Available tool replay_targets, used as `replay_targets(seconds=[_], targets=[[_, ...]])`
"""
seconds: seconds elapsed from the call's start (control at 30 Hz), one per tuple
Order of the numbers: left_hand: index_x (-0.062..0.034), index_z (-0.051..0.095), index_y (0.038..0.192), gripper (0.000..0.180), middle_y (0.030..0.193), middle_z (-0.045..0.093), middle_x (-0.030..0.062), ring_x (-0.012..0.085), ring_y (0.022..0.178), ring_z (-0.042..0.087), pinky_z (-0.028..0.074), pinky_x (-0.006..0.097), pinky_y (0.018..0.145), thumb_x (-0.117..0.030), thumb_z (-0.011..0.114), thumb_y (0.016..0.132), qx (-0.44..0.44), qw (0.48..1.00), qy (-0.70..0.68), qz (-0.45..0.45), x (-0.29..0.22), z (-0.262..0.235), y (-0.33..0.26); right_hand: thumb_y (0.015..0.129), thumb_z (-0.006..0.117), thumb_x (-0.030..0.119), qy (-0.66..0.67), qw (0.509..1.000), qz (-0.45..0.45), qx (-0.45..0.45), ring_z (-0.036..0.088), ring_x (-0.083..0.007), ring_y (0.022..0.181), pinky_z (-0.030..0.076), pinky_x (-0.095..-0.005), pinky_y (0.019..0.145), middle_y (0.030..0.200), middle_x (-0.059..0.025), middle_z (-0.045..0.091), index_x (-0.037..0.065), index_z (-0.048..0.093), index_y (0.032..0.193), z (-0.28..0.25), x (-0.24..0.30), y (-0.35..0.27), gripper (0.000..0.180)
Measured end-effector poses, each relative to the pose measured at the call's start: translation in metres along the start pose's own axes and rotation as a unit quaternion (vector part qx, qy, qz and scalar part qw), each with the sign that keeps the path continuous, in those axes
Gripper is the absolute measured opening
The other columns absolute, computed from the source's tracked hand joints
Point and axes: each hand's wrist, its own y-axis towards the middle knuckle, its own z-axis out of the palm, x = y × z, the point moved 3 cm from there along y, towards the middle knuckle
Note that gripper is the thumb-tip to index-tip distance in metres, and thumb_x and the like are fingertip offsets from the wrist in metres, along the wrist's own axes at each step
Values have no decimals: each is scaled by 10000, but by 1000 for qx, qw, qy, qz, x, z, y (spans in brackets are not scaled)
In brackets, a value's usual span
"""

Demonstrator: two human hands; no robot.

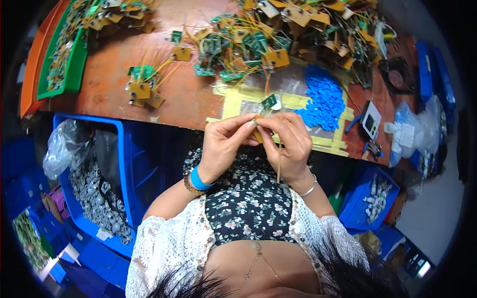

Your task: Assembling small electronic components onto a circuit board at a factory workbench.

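My left hand (222, 146) and my right hand (289, 144) meet over the table's near edge, fingertips pinched together on a small orange-brown circuit board (258, 136). The fingers cover most of that board. Thin wires run from it to a small green circuit board (269, 102), which lies just beyond my fingertips. A slim tan stick (279, 166) pokes down from under my right hand; how it is held is hidden. Nearby, to the right, a heap of small blue pieces (323, 102) lies on a sheet bordered with yellow tape (230, 105).
Wired boards (241, 44) pile up across the back of the orange-brown table (191, 102). A green tray (74, 74) of boards stands far left. A phone (370, 120) and a dark fan (396, 74) lie right. Blue bins (121, 164) of grey and white parts flank me below.
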Motion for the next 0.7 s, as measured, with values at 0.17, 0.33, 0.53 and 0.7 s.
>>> replay_targets(seconds=[0.17, 0.33, 0.53, 0.7], targets=[[29, 679, 1141, 240, 957, 701, 73, 97, 793, 657, 541, 227, 718, 23, 606, 912, -147, 941, 222, 208, -54, -36, -17, 709, 724, -119, 31, 997, -61, -28, 652, -274, 847, 509, -345, 755, 925, -132, 714, 19, 644, 968, -10, 6, 3, 304], [0, 701, 1114, 222, 912, 714, 88, 91, 747, 636, 502, 246, 643, -24, 630, 905, -350, 779, 409, 323, -92, -120, -8, 715, 730, -110, 22, 998, -51, -29, 651, -270, 852, 509, -345, 761, 933, -134, 715, 22, 640, 990, -9, -6, -3, 318], [-22, 705, 1079, 215, 910, 628, 114, 209, 788, 586, 479, 329, 694, -70, 678, 871, -418, 597, 597, 335, -113, -144, -8, 716, 734, -103, 18, 999, -45, -22, 650, -269, 853, 510, -346, 767, 936, -131, 716, 22, 646, 991, -6, -9, -7, 315], [-67, 700, 1077, 280, 1111, 597, 108, 279, 1054, 514, 387, 408, 925, -148, 724, 810, -351, 490, 690, 401, -109, -83, 19, 731, 729, -88, 19, 999, -31, -29, 649, -269, 853, 501, -342, 769, 936, -133, 715, 20, 652, 992, -7, -10, -8, 293]])
